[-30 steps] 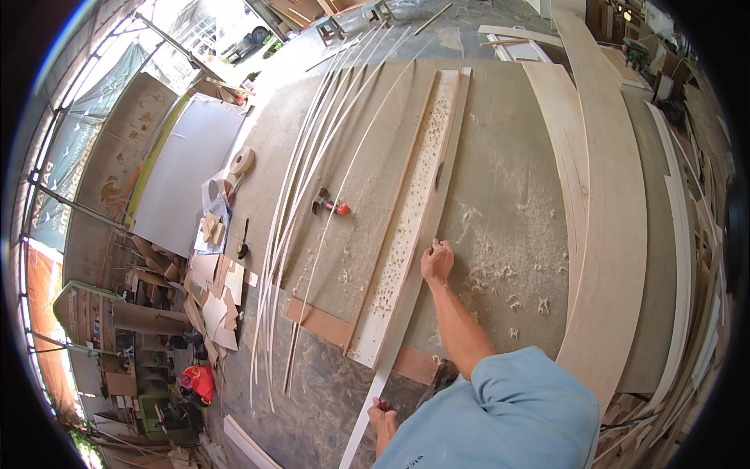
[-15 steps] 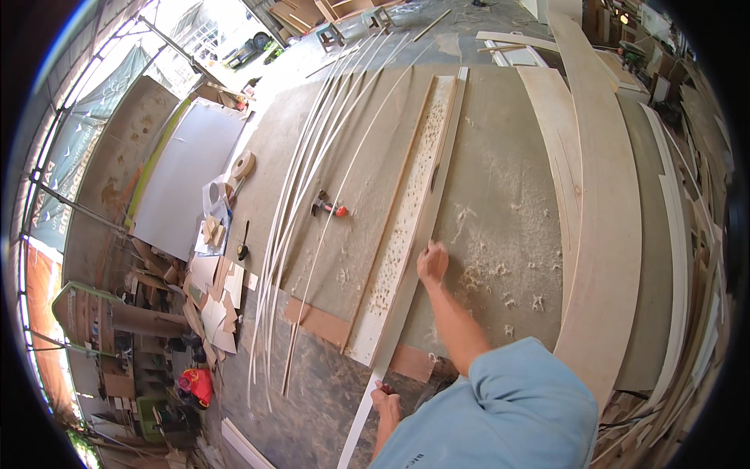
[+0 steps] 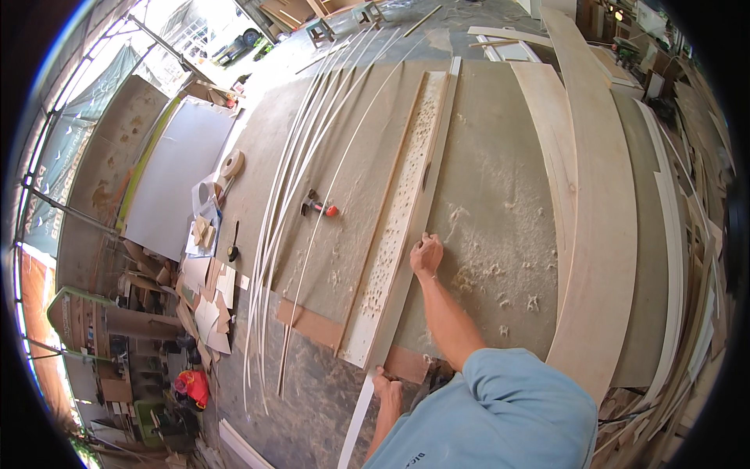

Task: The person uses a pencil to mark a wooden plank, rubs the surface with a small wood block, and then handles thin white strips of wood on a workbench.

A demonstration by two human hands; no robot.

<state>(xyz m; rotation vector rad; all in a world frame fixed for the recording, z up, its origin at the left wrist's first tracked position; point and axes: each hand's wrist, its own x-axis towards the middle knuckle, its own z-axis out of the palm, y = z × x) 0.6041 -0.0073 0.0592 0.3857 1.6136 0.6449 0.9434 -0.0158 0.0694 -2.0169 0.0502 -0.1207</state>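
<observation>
A long, narrow strip (image 3: 358, 422), pale and straight-edged, runs along the right side of a narrow white board (image 3: 373, 303) and past its near end. The board's face is covered with rows of small dark spots. My right hand (image 3: 426, 255), fingers curled, is closed on the strip's right edge about midway along the board. Nearer to me, my left hand (image 3: 387, 384) pinches the strip beside the board's near end. The fingertips of both hands are partly hidden. A thin brown edge (image 3: 375, 248) borders the board's left side.
Beneath lies a large dusty sheet (image 3: 500, 187) scattered with shavings. Several thin, flexible white strips (image 3: 293, 187) stretch along its left side, near a red-and-black hand tool (image 3: 319, 205). Wide curved plywood (image 3: 600, 203) lies at right. Offcuts (image 3: 209, 316) and a tape roll (image 3: 232, 162) are at left.
My left hand has moved forward along the strip, nearer the board's end. My right hand has shifted slightly forward, still closed at the strip's edge. The whole view has drifted a little.
</observation>
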